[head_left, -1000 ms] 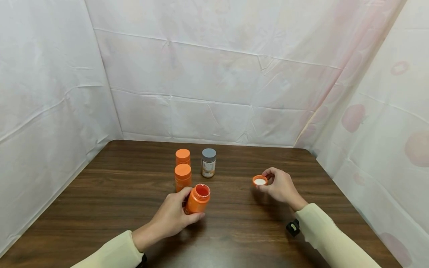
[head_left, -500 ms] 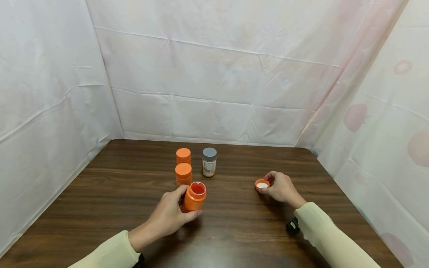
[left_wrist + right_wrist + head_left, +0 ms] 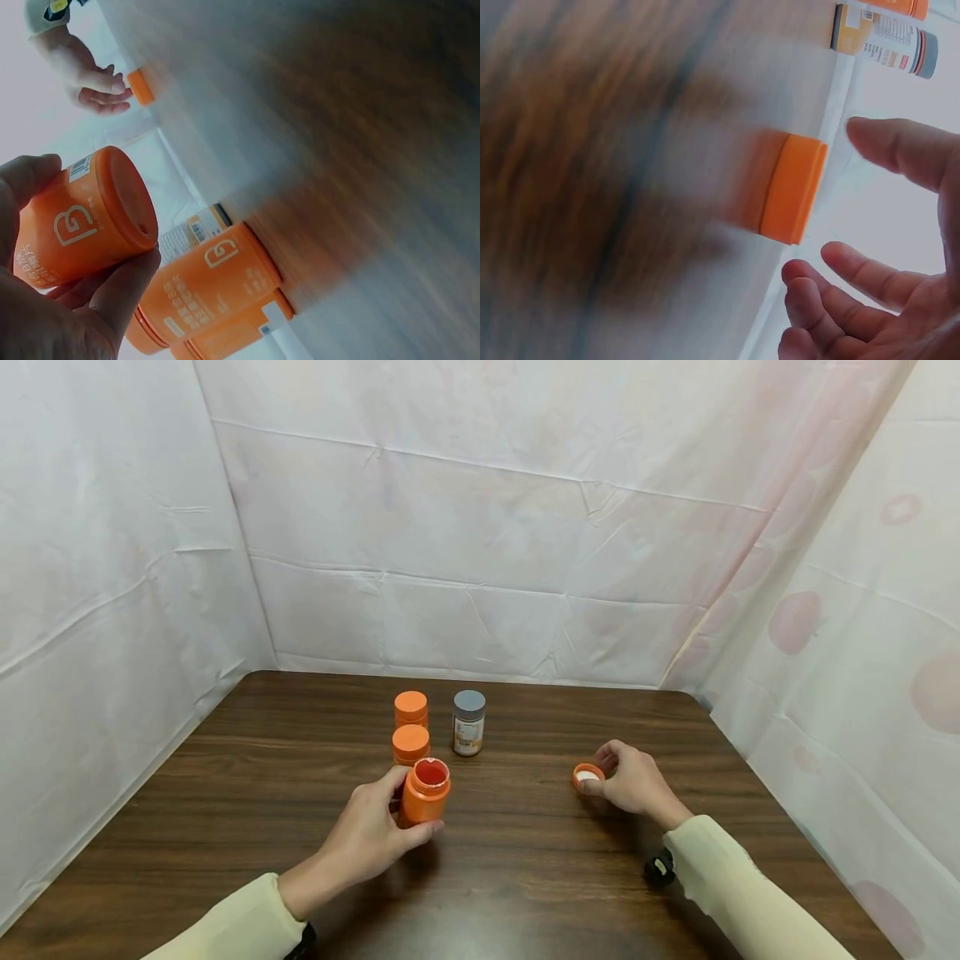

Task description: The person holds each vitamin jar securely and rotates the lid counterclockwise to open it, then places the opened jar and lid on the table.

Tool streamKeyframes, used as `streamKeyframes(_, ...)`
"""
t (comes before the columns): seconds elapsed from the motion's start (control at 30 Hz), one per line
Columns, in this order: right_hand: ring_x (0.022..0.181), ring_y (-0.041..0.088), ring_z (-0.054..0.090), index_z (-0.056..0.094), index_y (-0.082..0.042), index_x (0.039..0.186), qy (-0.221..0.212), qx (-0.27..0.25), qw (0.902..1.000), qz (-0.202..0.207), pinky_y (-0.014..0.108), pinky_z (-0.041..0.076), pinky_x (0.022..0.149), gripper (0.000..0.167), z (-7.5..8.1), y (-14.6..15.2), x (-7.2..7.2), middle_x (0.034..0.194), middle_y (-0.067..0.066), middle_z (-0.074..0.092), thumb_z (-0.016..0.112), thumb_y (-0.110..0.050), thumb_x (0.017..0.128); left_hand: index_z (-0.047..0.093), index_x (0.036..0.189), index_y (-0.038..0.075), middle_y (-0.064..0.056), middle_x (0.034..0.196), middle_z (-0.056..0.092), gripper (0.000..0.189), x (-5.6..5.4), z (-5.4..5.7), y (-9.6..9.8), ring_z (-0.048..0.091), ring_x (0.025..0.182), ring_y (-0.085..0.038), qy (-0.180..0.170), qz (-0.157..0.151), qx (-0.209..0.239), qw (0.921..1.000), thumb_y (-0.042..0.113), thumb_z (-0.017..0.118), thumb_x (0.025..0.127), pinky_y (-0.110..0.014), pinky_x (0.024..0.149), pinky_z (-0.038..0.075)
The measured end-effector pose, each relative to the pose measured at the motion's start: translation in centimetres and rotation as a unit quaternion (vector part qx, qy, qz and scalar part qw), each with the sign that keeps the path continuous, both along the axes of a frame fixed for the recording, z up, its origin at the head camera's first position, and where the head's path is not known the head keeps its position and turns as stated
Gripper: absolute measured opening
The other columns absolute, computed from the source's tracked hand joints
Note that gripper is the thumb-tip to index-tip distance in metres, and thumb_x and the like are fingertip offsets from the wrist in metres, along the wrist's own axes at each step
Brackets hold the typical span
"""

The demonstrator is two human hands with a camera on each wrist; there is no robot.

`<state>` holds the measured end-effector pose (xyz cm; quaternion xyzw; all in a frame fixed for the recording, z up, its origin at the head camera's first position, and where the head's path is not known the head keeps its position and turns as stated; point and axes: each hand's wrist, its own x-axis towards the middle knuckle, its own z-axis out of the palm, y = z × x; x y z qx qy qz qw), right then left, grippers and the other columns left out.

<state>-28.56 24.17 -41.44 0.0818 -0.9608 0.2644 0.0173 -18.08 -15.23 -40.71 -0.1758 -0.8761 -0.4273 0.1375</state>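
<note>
An uncapped orange bottle (image 3: 424,799) is gripped by my left hand (image 3: 363,827), mouth up and a little tilted. In the left wrist view its base hangs above the tabletop, with fingers and thumb curled round the body. To the right, an orange cap (image 3: 587,775) lies on the table with its white inside facing up. My right hand (image 3: 637,783) is beside it; the right wrist view shows the cap (image 3: 791,189) resting on the table, apart from the spread thumb and fingers.
Two capped orange bottles (image 3: 411,741) stand one behind the other past the left hand. Right of them stands a grey-lidded bottle (image 3: 468,731) with a white label. White sheeting (image 3: 480,527) with faded pink prints rises around the dark wooden table (image 3: 525,868).
The left hand has moved left with the uncapped bottle, close in front of the capped ones. The cap has come down onto the table slightly nearer me, and the right hand has released it.
</note>
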Motion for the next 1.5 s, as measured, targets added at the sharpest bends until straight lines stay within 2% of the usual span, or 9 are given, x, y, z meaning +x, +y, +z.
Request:
streamKeyframes(0.13, 0.105, 0.034, 0.063, 0.063, -0.006, 0.124, 0.019, 0.001, 0.9998, 0.010, 0.052, 0.051, 0.085, 0.059, 0.5, -0.2, 0.7, 0.119, 0.015, 0.066, 0.079, -0.049, 0.088, 0.063, 0.119, 0.016, 0.005, 0.108, 0.072, 0.057, 0.0, 0.2, -0.5, 0.071, 0.091, -0.011, 0.018, 0.012, -0.003, 0.9998, 0.016, 0.095, 0.072, -0.029, 0.081, 0.058)
streamKeyframes(0.33, 0.113, 0.036, 0.061, 0.061, -0.006, 0.132, 0.056, 0.007, 0.9980, 0.030, 0.055, 0.050, 0.089, 0.074, 0.7, -0.8, 2.1, 0.126, 0.015, 0.065, 0.070, -0.065, 0.088, 0.063, 0.118, 0.013, 0.003, 0.107, 0.072, 0.057, -0.2, 0.3, -1.1, 0.070, 0.090, -0.011, 0.050, 0.025, -0.009, 0.9984, 0.016, 0.096, 0.072, -0.029, 0.079, 0.058)
streamKeyframes(0.63, 0.118, 0.034, 0.061, 0.062, -0.008, 0.133, 0.112, 0.002, 0.9918, 0.062, 0.054, 0.049, 0.094, 0.074, 0.7, -1.8, 3.7, 0.130, 0.011, 0.065, 0.068, -0.067, 0.089, 0.063, 0.121, 0.009, -0.003, 0.111, 0.072, 0.058, -0.4, 0.7, -2.3, 0.072, 0.093, -0.018, 0.076, 0.037, -0.008, 0.9964, 0.015, 0.095, 0.073, -0.034, 0.078, 0.060)
streamKeyframes(0.8, 0.116, 0.034, 0.063, 0.062, -0.009, 0.134, 0.117, -0.007, 0.9904, 0.073, 0.053, 0.050, 0.093, 0.072, 0.8, -2.2, 4.5, 0.128, 0.011, 0.066, 0.069, -0.064, 0.089, 0.062, 0.123, 0.008, -0.006, 0.113, 0.072, 0.057, -0.6, 0.7, -3.0, 0.072, 0.096, -0.020, 0.070, 0.051, -0.007, 0.9963, 0.016, 0.093, 0.076, -0.037, 0.078, 0.060)
streamKeyframes(0.97, 0.126, 0.037, 0.057, 0.060, -0.008, 0.140, 0.129, 0.012, 0.9879, 0.086, 0.058, 0.045, 0.101, 0.078, 0.8, -2.4, 5.2, 0.138, 0.011, 0.061, 0.068, -0.067, 0.089, 0.061, 0.124, 0.006, -0.009, 0.110, 0.073, 0.057, -1.0, 0.7, -3.9, 0.072, 0.094, -0.022, 0.069, 0.070, -0.011, 0.9951, 0.018, 0.092, 0.078, -0.038, 0.077, 0.060)
streamKeyframes(1.17, 0.132, 0.034, 0.053, 0.058, -0.015, 0.144, 0.148, 0.025, 0.9814, 0.119, 0.060, 0.041, 0.105, 0.078, 0.6, -2.5, 6.0, 0.143, 0.004, 0.059, 0.067, -0.068, 0.088, 0.059, 0.125, 0.004, -0.011, 0.109, 0.072, 0.058, -1.6, 0.7, -4.9, 0.072, 0.092, -0.023, 0.079, 0.080, -0.018, 0.9935, 0.018, 0.091, 0.078, -0.040, 0.076, 0.060)
streamKeyframes(1.5, 0.136, 0.035, 0.050, 0.057, -0.017, 0.145, 0.154, 0.040, 0.9757, 0.150, 0.065, 0.035, 0.108, 0.075, 0.3, -3.0, 7.0, 0.147, 0.009, 0.057, 0.066, -0.067, 0.090, 0.058, 0.123, 0.000, -0.016, 0.109, 0.071, 0.057, -2.8, 0.5, -6.2, 0.072, 0.093, -0.029, 0.084, 0.095, -0.017, 0.9917, 0.014, 0.091, 0.079, -0.046, 0.077, 0.060)
